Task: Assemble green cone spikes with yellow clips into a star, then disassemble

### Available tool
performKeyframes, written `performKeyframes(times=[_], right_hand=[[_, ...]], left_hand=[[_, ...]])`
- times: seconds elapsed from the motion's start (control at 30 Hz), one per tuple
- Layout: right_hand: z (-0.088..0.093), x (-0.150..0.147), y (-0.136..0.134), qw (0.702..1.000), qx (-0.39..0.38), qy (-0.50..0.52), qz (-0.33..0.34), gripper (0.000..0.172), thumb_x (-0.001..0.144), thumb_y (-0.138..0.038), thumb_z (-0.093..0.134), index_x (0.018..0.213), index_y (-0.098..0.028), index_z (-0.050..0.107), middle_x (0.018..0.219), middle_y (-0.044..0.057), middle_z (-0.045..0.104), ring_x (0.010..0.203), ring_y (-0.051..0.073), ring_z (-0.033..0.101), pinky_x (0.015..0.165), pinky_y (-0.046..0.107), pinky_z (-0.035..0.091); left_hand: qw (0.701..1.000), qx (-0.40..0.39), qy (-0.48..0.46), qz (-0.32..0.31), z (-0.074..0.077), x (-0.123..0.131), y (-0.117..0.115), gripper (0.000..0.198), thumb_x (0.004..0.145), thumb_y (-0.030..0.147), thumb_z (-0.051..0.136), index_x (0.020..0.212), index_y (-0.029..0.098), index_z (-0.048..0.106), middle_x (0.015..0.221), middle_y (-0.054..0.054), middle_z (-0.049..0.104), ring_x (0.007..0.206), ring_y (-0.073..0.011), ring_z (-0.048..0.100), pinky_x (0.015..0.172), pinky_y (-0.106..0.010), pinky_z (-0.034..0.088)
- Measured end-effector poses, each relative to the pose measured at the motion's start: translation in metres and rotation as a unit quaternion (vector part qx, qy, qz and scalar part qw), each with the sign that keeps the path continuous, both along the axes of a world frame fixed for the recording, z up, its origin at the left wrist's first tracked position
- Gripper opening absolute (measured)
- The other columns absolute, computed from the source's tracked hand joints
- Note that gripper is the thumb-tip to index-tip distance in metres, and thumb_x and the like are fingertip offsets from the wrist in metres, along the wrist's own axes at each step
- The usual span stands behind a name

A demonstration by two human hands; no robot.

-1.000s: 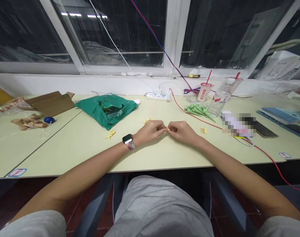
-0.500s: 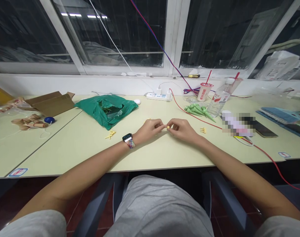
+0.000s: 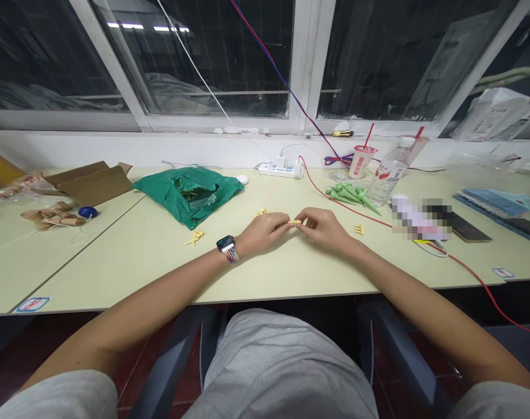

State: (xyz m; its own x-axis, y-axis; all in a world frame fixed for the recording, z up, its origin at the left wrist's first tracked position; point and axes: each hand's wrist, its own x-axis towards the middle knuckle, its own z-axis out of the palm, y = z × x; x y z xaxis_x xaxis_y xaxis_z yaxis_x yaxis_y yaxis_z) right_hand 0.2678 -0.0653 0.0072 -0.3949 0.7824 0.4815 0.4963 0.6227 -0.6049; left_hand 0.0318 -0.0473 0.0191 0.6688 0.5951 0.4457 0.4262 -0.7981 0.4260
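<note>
Between my two hands, just above the desk, is a small yellow plastic piece (image 3: pixel 295 222). My left hand (image 3: pixel 269 230) pinches its left end between thumb and forefinger. The fingertips of my right hand (image 3: pixel 316 226) close on the other end. More small yellow pieces (image 3: pixel 195 237) lie in a loose heap left of my watch. Others (image 3: pixel 262 213) sit just behind my left hand, partly covered by it. To the right of my right hand stands a yellow piece with several prongs (image 3: pixel 359 230).
A torn green plastic bag (image 3: pixel 190 192) lies at the back left, near a cardboard box (image 3: pixel 90 183) and wooden toys (image 3: pixel 50 216). Green cone-shaped pieces (image 3: pixel 352 195), a bottle (image 3: pixel 387 174) and a cup (image 3: pixel 361 162) stand back right. A red cable (image 3: pixel 347 208) crosses the desk.
The yellow piece has been turned and now shows lengthwise between my fingertips. My left hand has shifted slightly, uncovering more of the yellow pieces behind it.
</note>
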Motion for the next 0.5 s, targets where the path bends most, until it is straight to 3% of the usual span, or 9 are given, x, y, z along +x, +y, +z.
performKeyframes(times=[0.2,0.37,0.5], right_hand=[[0.0005,-0.0001,-0.0010,1.000,0.002,-0.008,0.009,0.017,0.099,-0.038,0.066,0.096,-0.023,0.071,0.091,0.005,0.076,0.071,0.018,0.065,0.071,0.033,0.050],[0.0008,-0.0010,-0.0021,1.000,-0.007,-0.011,0.005,0.022,0.099,-0.043,0.067,0.095,-0.023,0.071,0.093,0.006,0.076,0.073,0.019,0.065,0.070,0.033,0.049],[0.0011,-0.0004,-0.0019,1.000,-0.006,-0.011,0.004,0.019,0.099,-0.040,0.067,0.094,-0.022,0.071,0.092,0.005,0.076,0.072,0.018,0.065,0.070,0.033,0.049]], left_hand=[[1.000,-0.013,0.002,0.022,0.0009,-0.0005,-0.0002,0.053,0.114,0.044,0.035,0.073,0.020,0.057,0.073,-0.003,0.065,0.068,-0.0184,0.057,0.070,-0.035,0.040],[0.999,-0.023,-0.033,0.030,-0.0020,-0.0011,-0.0010,0.034,0.105,0.054,0.059,0.098,0.021,0.063,0.072,0.002,0.064,0.063,-0.0166,0.056,0.062,-0.030,0.037],[1.000,0.005,-0.018,0.002,-0.0018,-0.0006,-0.0001,0.036,0.110,0.049,0.050,0.092,0.020,0.064,0.079,-0.001,0.066,0.069,-0.0167,0.058,0.068,-0.031,0.040]])
